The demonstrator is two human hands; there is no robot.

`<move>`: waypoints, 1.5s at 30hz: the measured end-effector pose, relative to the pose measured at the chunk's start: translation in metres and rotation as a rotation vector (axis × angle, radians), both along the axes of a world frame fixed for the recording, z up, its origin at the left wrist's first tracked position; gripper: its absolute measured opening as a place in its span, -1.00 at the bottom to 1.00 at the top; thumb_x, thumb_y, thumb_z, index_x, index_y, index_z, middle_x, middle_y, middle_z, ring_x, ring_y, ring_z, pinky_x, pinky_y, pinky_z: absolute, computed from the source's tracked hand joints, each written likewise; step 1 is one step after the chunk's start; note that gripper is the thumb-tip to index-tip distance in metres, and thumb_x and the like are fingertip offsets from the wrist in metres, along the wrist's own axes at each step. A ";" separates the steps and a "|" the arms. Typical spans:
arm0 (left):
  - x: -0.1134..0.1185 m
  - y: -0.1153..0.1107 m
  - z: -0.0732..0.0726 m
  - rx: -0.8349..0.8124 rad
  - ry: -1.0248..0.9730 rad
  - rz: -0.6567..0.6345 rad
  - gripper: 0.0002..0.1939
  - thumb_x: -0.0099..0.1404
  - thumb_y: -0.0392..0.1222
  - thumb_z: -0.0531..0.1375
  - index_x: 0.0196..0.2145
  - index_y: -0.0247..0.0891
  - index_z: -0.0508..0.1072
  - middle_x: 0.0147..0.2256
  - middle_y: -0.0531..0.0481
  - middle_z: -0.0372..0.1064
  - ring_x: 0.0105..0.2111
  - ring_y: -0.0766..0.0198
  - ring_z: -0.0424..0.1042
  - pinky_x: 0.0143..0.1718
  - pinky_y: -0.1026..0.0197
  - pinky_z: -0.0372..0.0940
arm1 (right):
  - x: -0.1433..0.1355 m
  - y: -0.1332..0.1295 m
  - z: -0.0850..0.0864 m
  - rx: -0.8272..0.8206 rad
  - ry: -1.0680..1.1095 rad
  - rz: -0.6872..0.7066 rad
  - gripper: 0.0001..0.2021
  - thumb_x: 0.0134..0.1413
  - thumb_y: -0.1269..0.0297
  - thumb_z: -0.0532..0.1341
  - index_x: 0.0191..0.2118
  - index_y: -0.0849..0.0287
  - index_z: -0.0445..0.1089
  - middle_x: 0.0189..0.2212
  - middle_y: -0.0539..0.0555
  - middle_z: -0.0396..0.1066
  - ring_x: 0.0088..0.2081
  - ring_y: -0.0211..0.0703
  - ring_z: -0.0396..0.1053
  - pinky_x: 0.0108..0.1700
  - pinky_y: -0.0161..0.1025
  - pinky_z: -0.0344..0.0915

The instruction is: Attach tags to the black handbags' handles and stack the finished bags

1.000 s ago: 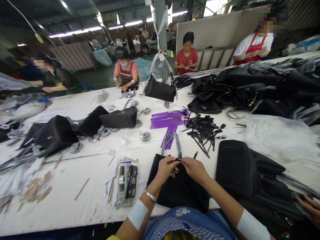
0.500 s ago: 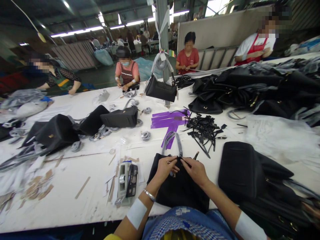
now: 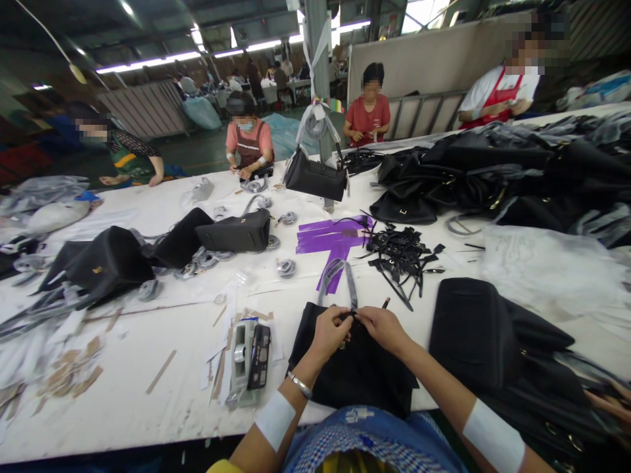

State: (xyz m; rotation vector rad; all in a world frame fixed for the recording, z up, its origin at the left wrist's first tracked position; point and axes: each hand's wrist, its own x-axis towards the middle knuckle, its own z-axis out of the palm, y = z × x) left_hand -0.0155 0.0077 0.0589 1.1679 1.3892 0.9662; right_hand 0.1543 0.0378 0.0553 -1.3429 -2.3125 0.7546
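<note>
Black bag (image 3: pixel 363 384) at near edge of table (image 3: pixel 162 410). Left hand (image 3: pixel 330 334), right hand (image 3: pixel 383 330) pinched narrow on its top beside handle (image 3: pixel 351 284); exact part unclear. Step: apparently fine handwork; next move calls for steady pinch.

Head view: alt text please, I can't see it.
Left hand and right hand are close together at the top of a black bag, by its grey-wrapped handle. A tape dispenser lies left, another black bag right, on a white table.
</note>
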 end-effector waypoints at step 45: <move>-0.005 -0.008 -0.001 0.429 0.330 -0.041 -0.81 0.33 -0.27 0.04 -0.22 -0.19 0.45 -0.23 -0.03 0.45 -0.19 0.25 0.43 -0.10 0.19 0.32 | 0.004 -0.012 -0.012 -0.127 0.297 -0.348 -0.78 0.12 0.19 0.13 -0.26 0.10 0.50 -0.34 0.07 0.52 -0.32 -0.09 0.46 -0.22 -0.18 0.35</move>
